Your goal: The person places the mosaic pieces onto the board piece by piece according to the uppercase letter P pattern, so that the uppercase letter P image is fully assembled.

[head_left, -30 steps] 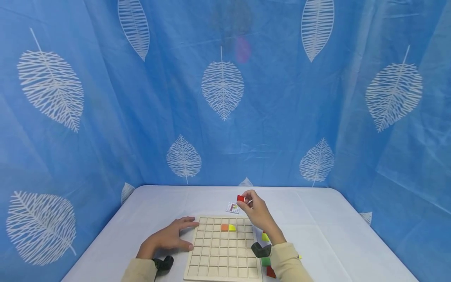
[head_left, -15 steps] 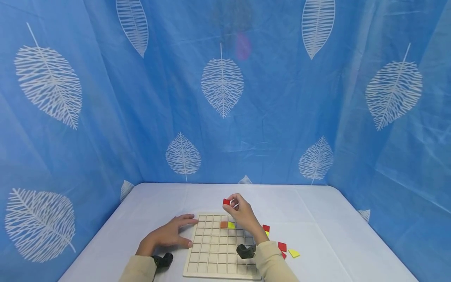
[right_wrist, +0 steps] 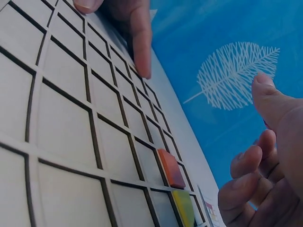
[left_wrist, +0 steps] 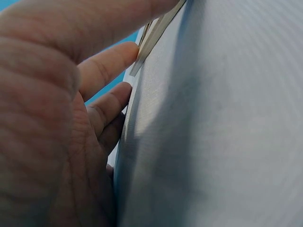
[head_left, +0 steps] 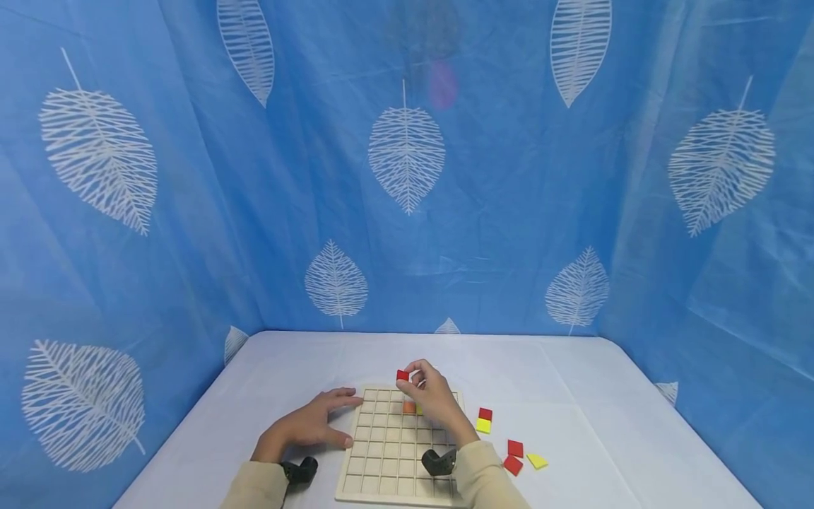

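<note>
A pale wooden grid board (head_left: 375,466) lies on the table. My left hand (head_left: 310,423) rests at its left edge, thumb and fingers spread and fairly straight; in the left wrist view the fingertips are right at the board's edge. Above the far side of the board, my right hand (head_left: 435,399) pinches a small red tile (head_left: 403,375) between thumb and fingers. Just below it, an orange tile (head_left: 409,407) sits in a cell. Beside that is a yellow tile (right_wrist: 183,208), mostly covered by the right hand in the head view.
Right of the board lie a red tile (head_left: 485,414) touching a yellow tile (head_left: 483,426). Nearer are two more red tiles and a yellow piece with a slanted side (head_left: 537,461). A small printed card (right_wrist: 211,212) shows beyond the board. Blue leaf-patterned cloth (head_left: 407,283) surrounds the table.
My right hand has moved left with the red tile, from over the printed card to above the orange tile, uncovering the loose tiles at the right. The left hand has stayed at the board's edge.
</note>
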Demonstrator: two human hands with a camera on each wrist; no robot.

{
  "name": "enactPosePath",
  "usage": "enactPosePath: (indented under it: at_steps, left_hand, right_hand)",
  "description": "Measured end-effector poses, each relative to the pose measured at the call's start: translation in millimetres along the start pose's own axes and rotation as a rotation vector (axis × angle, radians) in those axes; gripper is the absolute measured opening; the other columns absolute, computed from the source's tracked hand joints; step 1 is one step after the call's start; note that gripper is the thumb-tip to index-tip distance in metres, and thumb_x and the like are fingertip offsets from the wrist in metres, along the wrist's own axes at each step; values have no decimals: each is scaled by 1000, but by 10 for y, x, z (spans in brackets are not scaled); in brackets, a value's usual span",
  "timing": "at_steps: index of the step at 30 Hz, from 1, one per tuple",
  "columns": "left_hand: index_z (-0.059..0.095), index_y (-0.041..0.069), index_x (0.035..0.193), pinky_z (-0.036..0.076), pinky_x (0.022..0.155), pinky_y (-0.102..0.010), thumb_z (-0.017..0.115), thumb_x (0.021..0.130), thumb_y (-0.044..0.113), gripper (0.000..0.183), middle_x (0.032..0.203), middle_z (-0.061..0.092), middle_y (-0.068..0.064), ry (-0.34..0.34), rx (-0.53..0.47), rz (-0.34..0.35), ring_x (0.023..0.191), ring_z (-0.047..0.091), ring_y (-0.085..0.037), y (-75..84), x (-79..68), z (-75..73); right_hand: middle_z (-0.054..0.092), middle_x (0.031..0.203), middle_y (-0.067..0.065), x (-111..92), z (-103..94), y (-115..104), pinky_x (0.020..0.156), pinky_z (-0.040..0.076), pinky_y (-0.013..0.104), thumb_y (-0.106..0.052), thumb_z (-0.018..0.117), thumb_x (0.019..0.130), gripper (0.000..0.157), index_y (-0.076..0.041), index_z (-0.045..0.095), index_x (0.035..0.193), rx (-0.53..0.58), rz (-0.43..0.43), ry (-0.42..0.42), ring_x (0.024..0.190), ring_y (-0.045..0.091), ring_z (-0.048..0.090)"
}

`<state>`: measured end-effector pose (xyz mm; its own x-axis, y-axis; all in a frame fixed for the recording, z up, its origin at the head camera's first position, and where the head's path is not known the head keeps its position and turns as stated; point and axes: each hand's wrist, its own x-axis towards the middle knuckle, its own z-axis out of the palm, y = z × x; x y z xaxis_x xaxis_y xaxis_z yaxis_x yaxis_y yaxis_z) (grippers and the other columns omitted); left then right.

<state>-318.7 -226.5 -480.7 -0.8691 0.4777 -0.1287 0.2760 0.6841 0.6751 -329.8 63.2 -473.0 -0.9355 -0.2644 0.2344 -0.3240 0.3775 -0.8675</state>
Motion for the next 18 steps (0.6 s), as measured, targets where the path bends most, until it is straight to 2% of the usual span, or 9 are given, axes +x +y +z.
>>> enactPosePath:
  at_steps: [7,15,18]
  left_hand:
    - [52,32,147,20,112,-77,81,75,53,80,162,33,-7,0,23,-8,151,22,-43,-29,32,16]
    - [51,31,147,20,112,-76,82,76,52,81,163,33,-8,-6,21,-2,151,22,-44,-23,31,9]
    - [52,29,147,20,112,-77,83,75,50,81,162,33,-9,-1,18,3,151,22,-45,-18,13,10]
  right_hand:
    - [42,71,-3,-32,38,-23,56,40,24,-35,64,99,28,-13,56,115,-11,-12,-66,54,7,39]
    - [44,67,-4,-66,93,-1,53,40,24,-34,65,98,28,-12,57,114,-2,12,-112,56,10,51]
    - [46,67,-4,-71,133,37,52,40,24,-33,67,97,27,-13,57,112,-11,26,-114,55,9,50]
